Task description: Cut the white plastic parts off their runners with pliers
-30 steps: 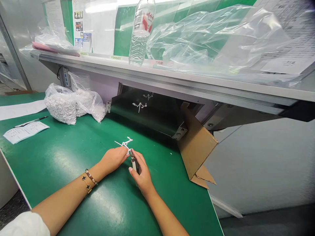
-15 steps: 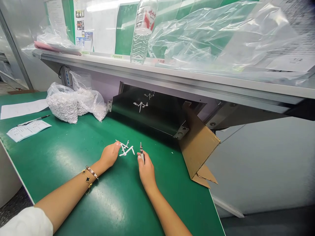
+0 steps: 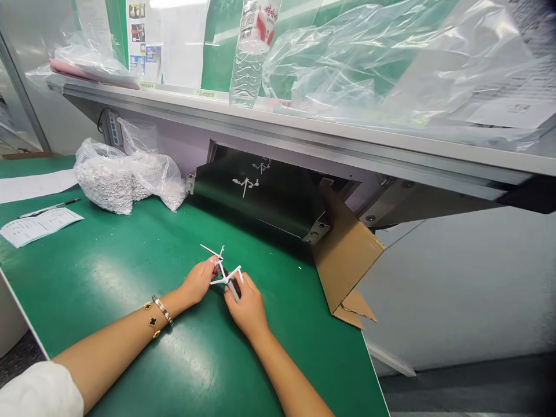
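Observation:
My left hand [image 3: 198, 280] pinches a white plastic sprue [image 3: 222, 268] with thin branching arms, held just above the green table [image 3: 130, 255]. My right hand [image 3: 246, 306] is closed around a small cutter [image 3: 232, 288] whose tip meets the sprue from below. The two hands nearly touch at the middle of the table. More white sprues [image 3: 245, 184] lie on the black conveyor belt [image 3: 264, 200] behind.
Clear bags of small white parts [image 3: 125, 179] sit at the back left, near papers [image 3: 39, 226] and a pen [image 3: 47, 207]. A cardboard flap [image 3: 345, 255] leans at the conveyor's right end. A water bottle [image 3: 252, 52] and plastic sheeting [image 3: 369, 63] rest on the shelf above.
My right hand with the cutter has moved back in to the sprue after being apart from it half a second ago. My left hand has turned the sprue.

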The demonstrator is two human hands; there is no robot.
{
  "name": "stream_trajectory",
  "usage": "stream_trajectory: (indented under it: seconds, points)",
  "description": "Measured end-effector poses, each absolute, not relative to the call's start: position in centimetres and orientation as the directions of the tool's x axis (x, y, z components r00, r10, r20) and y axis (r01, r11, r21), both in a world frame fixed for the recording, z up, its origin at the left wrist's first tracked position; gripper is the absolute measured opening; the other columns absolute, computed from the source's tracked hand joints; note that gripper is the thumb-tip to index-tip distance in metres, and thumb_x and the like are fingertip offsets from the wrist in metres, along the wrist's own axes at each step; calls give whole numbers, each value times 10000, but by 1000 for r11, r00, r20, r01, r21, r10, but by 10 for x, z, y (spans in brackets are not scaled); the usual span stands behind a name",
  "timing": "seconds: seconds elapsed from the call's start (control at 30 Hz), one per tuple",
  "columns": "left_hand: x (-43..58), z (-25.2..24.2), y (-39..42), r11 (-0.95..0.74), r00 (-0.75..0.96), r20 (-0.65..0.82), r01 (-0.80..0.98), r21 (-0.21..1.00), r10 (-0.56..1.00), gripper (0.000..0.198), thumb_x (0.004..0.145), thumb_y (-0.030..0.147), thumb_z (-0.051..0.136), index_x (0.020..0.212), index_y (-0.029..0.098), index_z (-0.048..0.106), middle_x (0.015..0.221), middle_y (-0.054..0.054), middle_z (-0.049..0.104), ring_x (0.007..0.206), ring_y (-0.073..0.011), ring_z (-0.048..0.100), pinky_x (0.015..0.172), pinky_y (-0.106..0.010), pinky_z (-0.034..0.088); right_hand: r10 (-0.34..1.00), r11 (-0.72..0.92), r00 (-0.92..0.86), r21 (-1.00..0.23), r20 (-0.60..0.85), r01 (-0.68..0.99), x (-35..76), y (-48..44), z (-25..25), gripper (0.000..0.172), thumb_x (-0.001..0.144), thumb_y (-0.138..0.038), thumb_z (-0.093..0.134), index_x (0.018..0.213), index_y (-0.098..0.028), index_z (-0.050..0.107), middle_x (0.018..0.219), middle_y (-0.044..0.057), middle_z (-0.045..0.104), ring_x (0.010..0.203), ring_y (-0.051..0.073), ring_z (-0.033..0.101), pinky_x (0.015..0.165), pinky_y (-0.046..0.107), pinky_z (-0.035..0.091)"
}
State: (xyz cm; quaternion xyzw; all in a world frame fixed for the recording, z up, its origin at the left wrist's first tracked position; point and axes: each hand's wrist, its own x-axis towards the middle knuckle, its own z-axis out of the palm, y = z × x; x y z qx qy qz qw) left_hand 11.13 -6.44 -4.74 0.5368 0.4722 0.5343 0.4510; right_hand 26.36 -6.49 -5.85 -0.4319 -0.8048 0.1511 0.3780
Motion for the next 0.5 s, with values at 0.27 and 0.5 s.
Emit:
stream_trajectory:
  seconds: [0.27, 0.5]
  points:
    - [114, -39, -69, -143, -9, 145, 129, 981, 989, 424, 871, 510, 257, 628, 199, 411, 571, 9, 438, 590, -143, 400, 600, -268, 336, 815, 579, -363, -587, 452, 567, 263, -67, -56, 144, 772, -230, 452, 884, -212, 542, 830, 27, 572, 772, 175, 560, 708, 282, 453]
    - [113, -43, -68, -150, -6, 151, 99, 984, 989, 439, 847, 586, 287, 674, 202, 412, 580, 17, 400, 599, -142, 372, 564, -266, 294, 826, 563, -372, -633, 423, 530, 263, -66, -54, 129, 783, -238, 447, 867, -202, 538, 830, 23, 570, 758, 164, 557, 718, 274, 446]
